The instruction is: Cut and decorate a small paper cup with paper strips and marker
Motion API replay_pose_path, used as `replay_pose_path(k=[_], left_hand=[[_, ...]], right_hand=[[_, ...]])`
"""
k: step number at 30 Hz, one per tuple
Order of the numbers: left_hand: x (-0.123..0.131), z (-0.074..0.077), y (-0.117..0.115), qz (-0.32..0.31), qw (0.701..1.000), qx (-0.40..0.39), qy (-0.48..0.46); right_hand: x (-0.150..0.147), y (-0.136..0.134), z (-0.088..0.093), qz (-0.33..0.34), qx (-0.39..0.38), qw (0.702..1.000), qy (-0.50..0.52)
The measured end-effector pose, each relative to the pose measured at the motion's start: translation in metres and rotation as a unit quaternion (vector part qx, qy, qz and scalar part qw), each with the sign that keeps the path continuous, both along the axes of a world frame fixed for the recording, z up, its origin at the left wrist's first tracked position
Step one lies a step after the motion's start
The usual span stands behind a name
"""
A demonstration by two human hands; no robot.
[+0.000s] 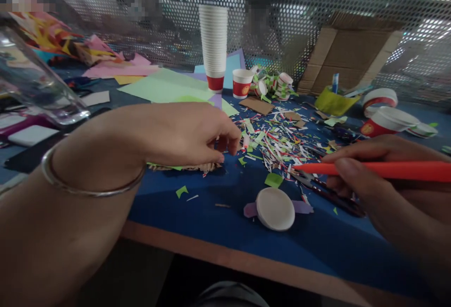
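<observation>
My right hand (373, 180) grips an orange-red marker (387, 169), its tip pointing left over the scraps. Beneath that hand lie scissors (327, 192) with dark handles, partly covered. My left hand (190, 133), a bangle on its wrist, hovers over the table with its fingers loosely bent and apart; I see nothing held in them. Just right of its fingertips is a small pinkish cap-like piece (245, 141). Corrugated cardboard (197, 167) with green paper shows under this hand. Near the front edge lies a cut white cup base (275, 209) with purple paper strips sticking out on both sides.
Paper shreds (278, 142) cover the middle of the blue table (211, 217). Behind stand a tall cup stack (213, 43), a single cup (242, 83) and green paper (165, 86). A glass (42, 76) is at left; a tipped cup (389, 121) and cardboard (348, 58) are at right.
</observation>
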State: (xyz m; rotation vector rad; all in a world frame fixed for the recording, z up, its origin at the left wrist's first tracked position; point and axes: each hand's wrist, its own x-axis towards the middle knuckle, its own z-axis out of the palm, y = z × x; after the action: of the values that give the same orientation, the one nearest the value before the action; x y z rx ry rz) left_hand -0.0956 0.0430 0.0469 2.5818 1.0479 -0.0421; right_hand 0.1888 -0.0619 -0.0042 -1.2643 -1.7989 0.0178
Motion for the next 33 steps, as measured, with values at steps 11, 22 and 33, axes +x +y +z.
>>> replay_pose_path(k=[11,22,33], left_hand=[[0.016,-0.019,0.014,-0.051,0.995,0.054,0.061],[0.026,-0.032,0.026,-0.003,1.000,0.026,0.004],[0.026,-0.027,0.024,0.042,0.975,-0.167,-0.142]], right_hand=[[0.011,0.004,-0.003,-0.029,0.031,0.999,-0.017],[0.004,-0.002,0.002,-0.039,0.024,0.999,-0.029],[0.006,-0.001,0.002,-0.050,0.029,0.998,-0.026]])
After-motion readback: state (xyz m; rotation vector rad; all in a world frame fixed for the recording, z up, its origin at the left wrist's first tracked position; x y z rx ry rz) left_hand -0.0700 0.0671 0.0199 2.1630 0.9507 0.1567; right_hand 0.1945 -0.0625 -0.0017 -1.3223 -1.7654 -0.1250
